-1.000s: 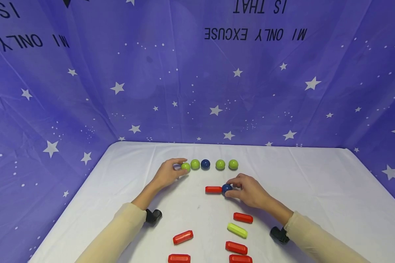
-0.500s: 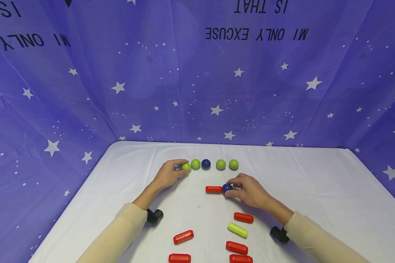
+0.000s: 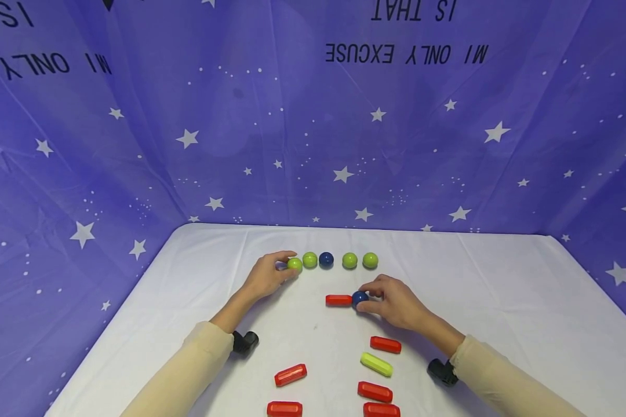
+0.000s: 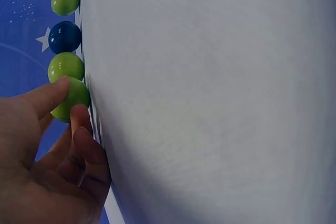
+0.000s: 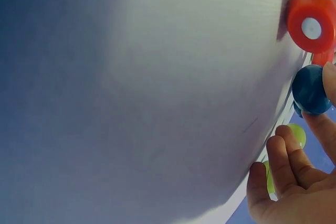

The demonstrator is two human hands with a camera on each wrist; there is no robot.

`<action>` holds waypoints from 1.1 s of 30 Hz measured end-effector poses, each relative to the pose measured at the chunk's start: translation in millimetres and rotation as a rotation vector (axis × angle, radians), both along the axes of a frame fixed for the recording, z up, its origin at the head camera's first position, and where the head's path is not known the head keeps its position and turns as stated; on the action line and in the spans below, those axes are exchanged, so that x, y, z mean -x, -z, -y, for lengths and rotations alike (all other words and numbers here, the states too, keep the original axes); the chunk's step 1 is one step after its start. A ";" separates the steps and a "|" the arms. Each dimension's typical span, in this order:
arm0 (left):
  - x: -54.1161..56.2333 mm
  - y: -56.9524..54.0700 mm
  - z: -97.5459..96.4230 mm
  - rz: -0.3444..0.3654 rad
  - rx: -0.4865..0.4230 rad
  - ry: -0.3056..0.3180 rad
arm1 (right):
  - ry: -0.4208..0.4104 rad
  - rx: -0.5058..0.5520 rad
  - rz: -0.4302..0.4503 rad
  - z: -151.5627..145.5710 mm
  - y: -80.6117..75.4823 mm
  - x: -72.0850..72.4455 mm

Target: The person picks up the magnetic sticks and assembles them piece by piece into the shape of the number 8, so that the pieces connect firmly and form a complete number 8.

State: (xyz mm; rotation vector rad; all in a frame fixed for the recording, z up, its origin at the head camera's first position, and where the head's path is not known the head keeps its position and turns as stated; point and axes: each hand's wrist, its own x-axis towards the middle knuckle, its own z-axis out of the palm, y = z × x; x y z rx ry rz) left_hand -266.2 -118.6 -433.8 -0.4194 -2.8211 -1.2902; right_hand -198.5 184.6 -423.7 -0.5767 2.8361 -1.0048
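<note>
My left hand [image 3: 266,275] pinches a green ball [image 4: 79,98] between thumb and fingers at the left end of a row of balls. Beside it in the row come another green ball [image 3: 310,259], a dark blue ball [image 3: 326,260] and two more green balls, a gap after the blue one. Nearer the front, my right hand [image 3: 396,302] pinches a second blue ball [image 5: 311,90] between thumb and finger. That ball touches the right end of a red stick [image 3: 338,300] lying sideways on the table.
Below the right hand lie a yellow-green stick [image 3: 377,364] and several red sticks [image 3: 385,344]. Two more red sticks [image 3: 290,375] lie at front left. A white cloth covers the table [image 3: 501,301]; a purple starry curtain [image 3: 313,145] stands behind it.
</note>
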 end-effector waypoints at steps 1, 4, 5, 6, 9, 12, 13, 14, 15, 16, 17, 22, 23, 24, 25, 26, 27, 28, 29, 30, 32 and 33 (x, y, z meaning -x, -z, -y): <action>0.2 0.3 0.1 0.009 -0.006 -0.002 | 0.000 -0.001 0.001 0.0 0.3 0.0; 0.0 -0.2 0.5 0.049 -0.013 -0.012 | 0.000 -0.001 0.001 0.1 0.6 -0.1; -0.2 -0.3 0.7 0.062 -0.014 -0.015 | -0.003 -0.002 0.001 0.3 0.5 -0.2; -0.9 -0.9 0.9 0.073 -0.013 -0.016 | -0.010 -0.001 -0.005 0.4 0.4 -0.1; -3.5 -2.7 1.6 0.104 -0.024 -0.003 | -0.014 0.000 -0.008 1.4 0.4 0.2; -7.4 -5.3 2.0 0.123 -0.038 0.029 | -0.010 -0.004 -0.007 2.4 0.5 0.6; -8.8 -6.0 2.1 0.127 -0.040 0.041 | -0.002 -0.005 -0.001 2.6 0.5 0.7; -10.7 -7.0 2.3 0.129 -0.041 0.055 | 0.000 -0.007 -0.001 2.5 0.6 0.9; -12.5 -7.8 2.3 0.131 -0.041 0.068 | 0.001 -0.006 0.000 2.4 0.4 0.9; -14.4 -8.3 2.3 0.130 -0.039 0.081 | 0.003 -0.008 0.000 2.3 -0.1 0.8; -16.5 -9.0 2.1 0.126 -0.038 0.095 | 0.003 -0.008 -0.001 2.1 -0.3 0.8; -26.9 -11.3 -1.7 0.098 -0.024 0.187 | 0.007 -0.003 -0.001 0.7 -1.4 0.2; -28.9 -11.7 -2.9 0.096 -0.021 0.207 | 0.008 -0.002 0.000 0.4 -1.4 0.1; -30.5 -11.6 -4.2 0.097 -0.021 0.226 | 0.008 -0.001 -0.001 0.1 -1.4 0.1; -32.2 -11.8 -5.6 0.098 -0.021 0.242 | 0.007 0.000 -0.002 -0.3 -1.2 0.2; -33.8 -12.1 -7.0 0.100 -0.021 0.257 | 0.007 -0.001 -0.005 -0.5 -1.2 0.2; -35.2 -12.2 -8.5 0.107 -0.024 0.270 | 0.005 0.000 -0.007 -0.7 -1.1 0.2; -36.4 -12.6 -9.9 0.111 -0.026 0.283 | 0.004 0.000 -0.009 -0.9 -0.8 0.3; -37.6 -12.9 -11.1 0.115 -0.027 0.293 | 0.002 0.001 -0.011 -1.1 -1.1 0.1; -38.6 -12.9 -12.2 0.121 -0.029 0.301 | 0.001 0.003 -0.012 -1.2 -0.9 0.0; -40.1 -13.2 -13.8 0.127 -0.029 0.313 | 0.002 0.004 -0.012 -1.4 -1.0 -0.2; -40.7 -13.0 -14.4 0.132 -0.026 0.316 | -0.002 0.005 -0.013 -1.7 -1.1 -0.4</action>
